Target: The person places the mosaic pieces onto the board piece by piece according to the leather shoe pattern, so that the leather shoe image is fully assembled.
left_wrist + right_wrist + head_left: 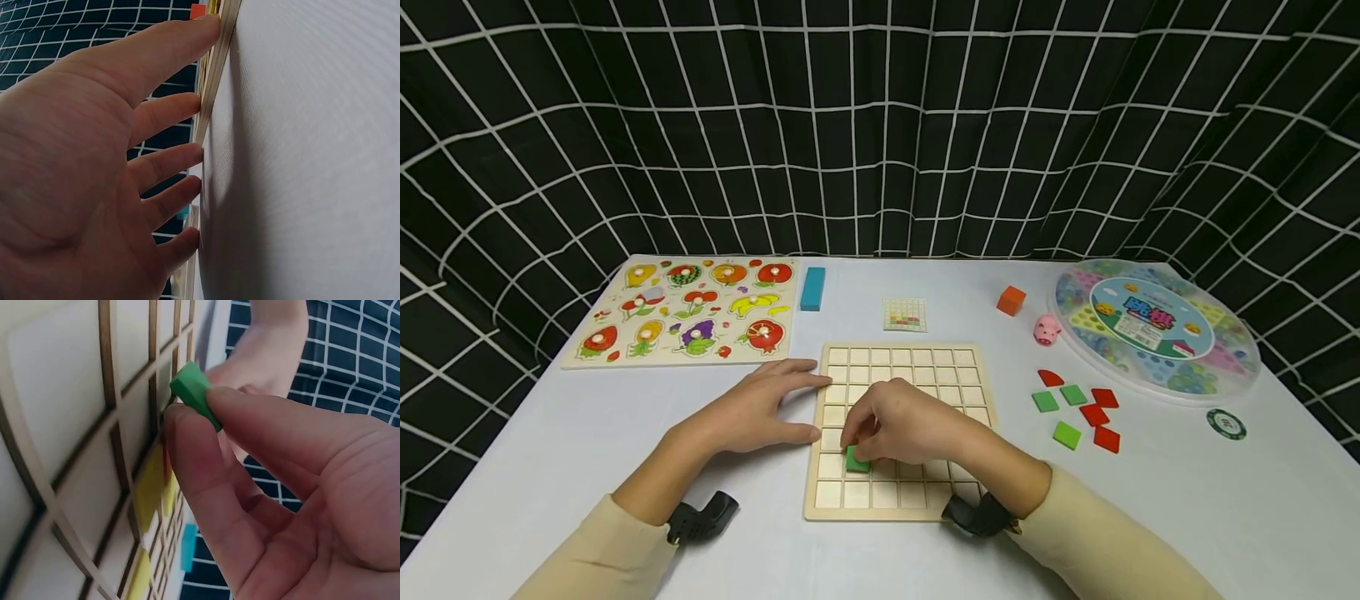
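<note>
My right hand (906,425) pinches a green square tile (856,460) between thumb and forefinger, low over the left part of a wooden grid board (895,514). In the right wrist view the green tile (192,390) is tilted against the grid, and yellow tiles (149,490) with a sliver of red sit in cells beyond the fingers. In the head view this hand hides those cells. My left hand (756,408) lies at the board's left edge, fingers spread. The left wrist view shows its thumb and forefinger tips right at the board's side (220,69).
Loose red tiles (1107,439) and green tiles (1066,435) lie right of the board. Behind it is a small pattern card (905,315). A fruit puzzle (685,312) and blue block (812,289) stand left; an orange cube (1011,301), pink pig (1047,329), round box (1157,329) and chip (1226,424) right.
</note>
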`<state>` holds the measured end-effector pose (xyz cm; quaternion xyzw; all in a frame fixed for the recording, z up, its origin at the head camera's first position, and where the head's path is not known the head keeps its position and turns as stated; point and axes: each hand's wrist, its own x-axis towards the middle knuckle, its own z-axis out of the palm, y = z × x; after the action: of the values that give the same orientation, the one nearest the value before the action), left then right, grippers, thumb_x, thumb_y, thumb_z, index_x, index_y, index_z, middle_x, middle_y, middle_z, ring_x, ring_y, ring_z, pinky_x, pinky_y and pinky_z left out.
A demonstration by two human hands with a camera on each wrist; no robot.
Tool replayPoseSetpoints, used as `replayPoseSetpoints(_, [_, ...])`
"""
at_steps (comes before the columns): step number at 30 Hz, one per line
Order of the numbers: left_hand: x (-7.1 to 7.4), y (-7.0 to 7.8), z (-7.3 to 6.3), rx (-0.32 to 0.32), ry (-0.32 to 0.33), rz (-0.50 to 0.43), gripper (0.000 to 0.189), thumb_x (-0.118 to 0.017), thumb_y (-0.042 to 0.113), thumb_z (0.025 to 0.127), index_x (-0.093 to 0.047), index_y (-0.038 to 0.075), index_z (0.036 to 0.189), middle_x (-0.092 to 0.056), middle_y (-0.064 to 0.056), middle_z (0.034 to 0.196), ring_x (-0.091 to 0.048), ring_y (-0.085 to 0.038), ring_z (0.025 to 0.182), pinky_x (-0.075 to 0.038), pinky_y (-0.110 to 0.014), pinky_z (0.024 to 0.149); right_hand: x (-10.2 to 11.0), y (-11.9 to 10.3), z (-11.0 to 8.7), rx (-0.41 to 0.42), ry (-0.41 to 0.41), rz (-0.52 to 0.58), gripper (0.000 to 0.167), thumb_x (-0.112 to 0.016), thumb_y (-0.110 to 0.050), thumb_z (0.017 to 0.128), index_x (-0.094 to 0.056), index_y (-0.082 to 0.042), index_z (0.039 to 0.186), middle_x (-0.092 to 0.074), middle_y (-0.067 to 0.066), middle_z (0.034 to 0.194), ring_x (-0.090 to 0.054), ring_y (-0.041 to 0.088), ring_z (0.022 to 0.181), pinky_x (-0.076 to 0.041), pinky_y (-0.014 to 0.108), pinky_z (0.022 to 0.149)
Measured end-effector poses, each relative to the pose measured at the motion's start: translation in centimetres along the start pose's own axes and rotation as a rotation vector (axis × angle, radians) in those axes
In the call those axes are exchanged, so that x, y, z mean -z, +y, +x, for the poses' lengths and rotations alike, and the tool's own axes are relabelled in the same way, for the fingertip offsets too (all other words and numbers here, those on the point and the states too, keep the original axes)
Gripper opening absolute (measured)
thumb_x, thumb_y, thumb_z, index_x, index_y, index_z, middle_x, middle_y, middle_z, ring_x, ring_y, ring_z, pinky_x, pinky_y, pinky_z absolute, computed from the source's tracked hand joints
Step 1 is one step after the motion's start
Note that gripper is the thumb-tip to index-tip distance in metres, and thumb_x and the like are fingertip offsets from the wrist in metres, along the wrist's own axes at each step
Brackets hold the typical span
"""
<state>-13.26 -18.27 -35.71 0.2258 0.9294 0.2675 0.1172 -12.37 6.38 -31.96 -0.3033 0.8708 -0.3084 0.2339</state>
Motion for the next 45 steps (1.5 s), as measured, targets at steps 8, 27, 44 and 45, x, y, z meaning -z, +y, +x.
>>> replayPoseSetpoints(8, [0.0, 0.0, -0.1, -0.004, 0.002, -0.001, 0.067, -0.08, 0.043, 0.087, -0.058, 0.025, 0.148, -0.042, -0.01, 0.162, -0.032, -0.039, 0.153, -0.03, -0.067, 0.119, -0.5, -0.3, 0.1, 0.039, -0.011, -0.069, 0.022, -0.081, -0.001, 0.084, -0.076, -0.021, 0.077, -0.063, -0.011, 0.066, -0.055, 0.005, 0.064, -0.045, 0.022, 0.063])
replayPoseSetpoints(27, [-0.2, -0.1, 0.2, -0.003, 0.002, 0.002, 0.068, -0.081, 0.045, 0.086, -0.058, 0.026, 0.148, -0.043, -0.01, 0.162, -0.033, -0.039, 0.152, -0.03, -0.067, 0.119, 1.0, 0.1, -1.1, 0.089, 0.0, -0.068, 0.016, -0.081, -0.002, 0.084, -0.079, -0.018, 0.085, -0.067, -0.013, 0.076, -0.059, 0.005, 0.073, -0.05, 0.022, 0.068])
replayPoseSetpoints(44, [-0.2, 0.0, 0.2, 0.009, 0.005, 0.007, 0.068, -0.082, 0.045, 0.085, -0.059, 0.027, 0.147, -0.043, -0.009, 0.162, -0.033, -0.04, 0.152, -0.029, -0.068, 0.119, 6.4, 5.6, -6.7, 0.025, 0.07, -0.013, 0.013, -0.078, -0.01, 0.09, -0.078, -0.015, 0.102, -0.07, -0.006, 0.088, -0.064, 0.013, 0.084, -0.056, 0.027, 0.074])
replayPoseSetpoints(45, [-0.2, 0.0, 0.2, 0.008, 0.006, 0.007, 0.068, -0.082, 0.045, 0.085, -0.059, 0.027, 0.147, -0.043, -0.009, 0.162, -0.033, -0.04, 0.152, -0.03, -0.068, 0.119, 6.7, 5.9, -7.2, 0.01, 0.082, -0.012, 0.013, -0.078, -0.011, 0.09, -0.078, -0.015, 0.102, -0.071, -0.006, 0.088, -0.064, 0.013, 0.085, -0.057, 0.027, 0.074])
